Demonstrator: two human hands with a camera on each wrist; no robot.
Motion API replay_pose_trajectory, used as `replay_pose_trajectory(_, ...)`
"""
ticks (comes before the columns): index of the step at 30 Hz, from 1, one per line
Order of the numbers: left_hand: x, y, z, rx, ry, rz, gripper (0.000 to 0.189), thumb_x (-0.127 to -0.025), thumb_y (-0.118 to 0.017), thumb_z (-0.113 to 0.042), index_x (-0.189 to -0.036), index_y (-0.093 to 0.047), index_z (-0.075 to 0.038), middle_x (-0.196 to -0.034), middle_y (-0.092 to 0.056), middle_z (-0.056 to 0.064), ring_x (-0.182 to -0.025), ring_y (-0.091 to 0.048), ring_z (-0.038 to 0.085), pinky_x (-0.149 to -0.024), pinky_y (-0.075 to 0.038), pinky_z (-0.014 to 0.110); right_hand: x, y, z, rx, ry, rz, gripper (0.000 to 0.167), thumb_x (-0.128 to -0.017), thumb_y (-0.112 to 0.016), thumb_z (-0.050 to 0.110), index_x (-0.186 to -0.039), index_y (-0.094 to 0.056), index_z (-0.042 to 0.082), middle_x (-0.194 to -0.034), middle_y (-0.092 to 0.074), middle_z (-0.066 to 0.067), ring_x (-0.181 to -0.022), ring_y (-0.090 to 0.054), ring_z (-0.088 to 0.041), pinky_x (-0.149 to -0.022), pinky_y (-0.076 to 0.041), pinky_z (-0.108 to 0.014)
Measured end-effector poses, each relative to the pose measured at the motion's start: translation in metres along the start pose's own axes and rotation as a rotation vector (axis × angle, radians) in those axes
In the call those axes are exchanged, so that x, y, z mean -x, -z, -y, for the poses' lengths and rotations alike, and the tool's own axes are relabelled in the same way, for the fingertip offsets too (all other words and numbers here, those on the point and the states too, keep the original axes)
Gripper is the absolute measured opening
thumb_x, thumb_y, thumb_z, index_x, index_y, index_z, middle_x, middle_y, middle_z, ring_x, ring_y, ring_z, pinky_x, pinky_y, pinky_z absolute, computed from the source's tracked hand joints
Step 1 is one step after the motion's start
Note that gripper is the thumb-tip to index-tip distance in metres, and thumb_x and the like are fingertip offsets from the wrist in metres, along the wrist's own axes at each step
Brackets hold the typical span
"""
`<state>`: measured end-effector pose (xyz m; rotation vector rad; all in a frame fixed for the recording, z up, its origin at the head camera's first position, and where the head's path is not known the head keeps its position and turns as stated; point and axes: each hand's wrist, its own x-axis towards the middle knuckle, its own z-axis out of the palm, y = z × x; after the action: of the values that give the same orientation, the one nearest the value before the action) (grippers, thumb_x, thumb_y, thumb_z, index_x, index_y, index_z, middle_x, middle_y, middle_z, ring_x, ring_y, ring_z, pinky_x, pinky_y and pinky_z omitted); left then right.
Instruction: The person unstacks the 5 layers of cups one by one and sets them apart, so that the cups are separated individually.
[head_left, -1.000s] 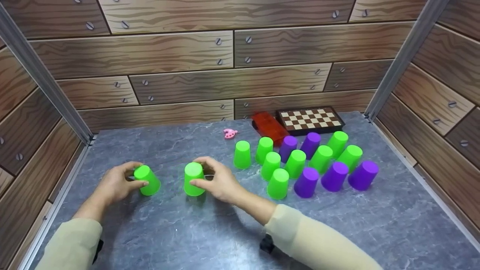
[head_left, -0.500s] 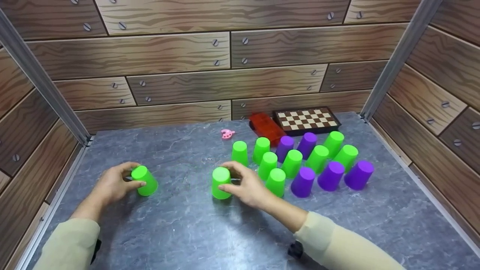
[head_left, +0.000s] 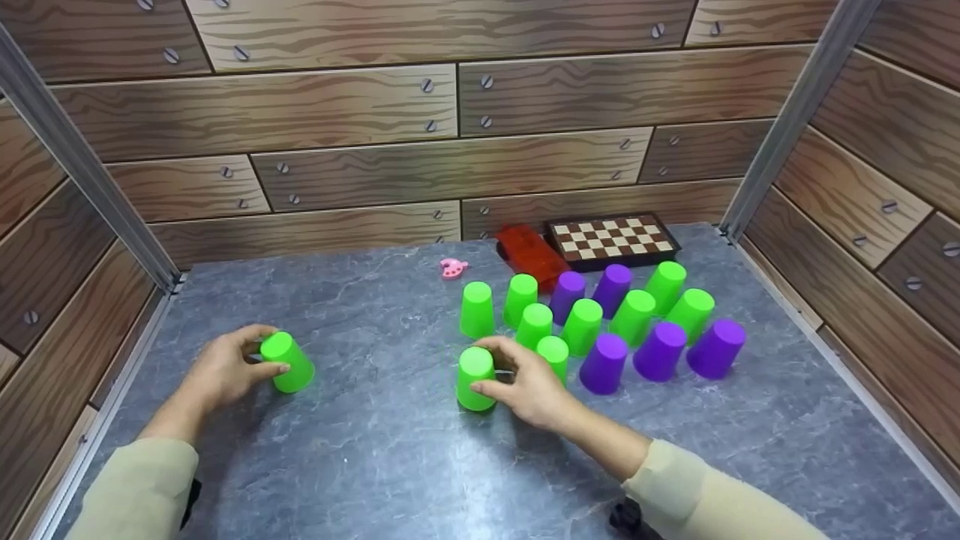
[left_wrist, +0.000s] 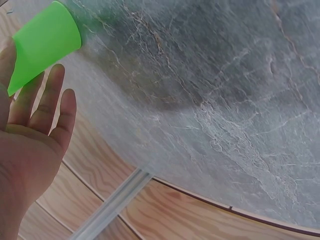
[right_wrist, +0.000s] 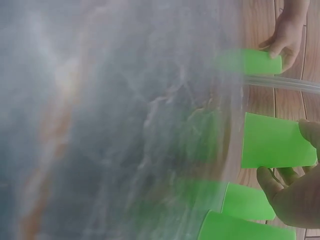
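Note:
At the left of the table, my left hand (head_left: pixel 225 369) grips an upside-down green plastic cup (head_left: pixel 291 364) between thumb and fingers. In the left wrist view that green cup (left_wrist: pixel 47 42) sits at the upper left, its wide rim toward the table. My right hand (head_left: pixel 534 386) pinches a second upside-down green cup (head_left: pixel 474 382), just in front of the group's left side. The right wrist view shows this cup (right_wrist: pixel 275 142) between thumb and fingers. Right behind the right hand stands another green cup (head_left: pixel 553 356), partly hidden by it.
Several upside-down green cups (head_left: pixel 583 328) and purple cups (head_left: pixel 604 365) stand grouped at the right. Behind them lie a checkered game board (head_left: pixel 613 238) and a red translucent case (head_left: pixel 531 251). A small pink piece (head_left: pixel 452 268) lies near the back wall.
My right hand has moved its green cup rightward and slightly nearer, up to the group of cups. The left hand keeps its grip on its cup in nearly the same place.

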<state>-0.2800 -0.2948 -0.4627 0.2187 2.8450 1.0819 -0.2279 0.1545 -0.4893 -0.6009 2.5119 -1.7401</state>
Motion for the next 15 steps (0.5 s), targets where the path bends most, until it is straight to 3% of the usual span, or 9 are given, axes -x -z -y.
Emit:
replay_pose_trajectory(10,0.001,0.001,-0.001,0.026,0.003,-0.001,0.063,-0.094,-0.085,-0.021,-0.146,-0.057,0.002,-0.134,-0.066,0.030,-0.124,-0.064,0.048,-0.097,-0.059,0.055,0.011,0.004,-0.010,0.002,0.005,0.026,0.049,-0.094,-0.082,0.008,-0.139,-0.061,0.004,-0.133,-0.069,-0.013,-0.127,-0.065,-0.034,-0.110,-0.052,-0.053)
replay_pose_trajectory(15,0.001,-0.007,-0.003,0.048,-0.009,-0.021,0.064,-0.094,-0.085,-0.020,-0.147,-0.056,0.003,-0.134,-0.066,0.030,-0.124,-0.065,0.047,-0.099,-0.058,0.055,0.015,0.004,-0.016,0.005,0.022,0.036,0.049,-0.095,-0.081,0.010,-0.140,-0.061,0.006,-0.134,-0.069,-0.013,-0.129,-0.064,-0.034,-0.112,-0.051,-0.052)
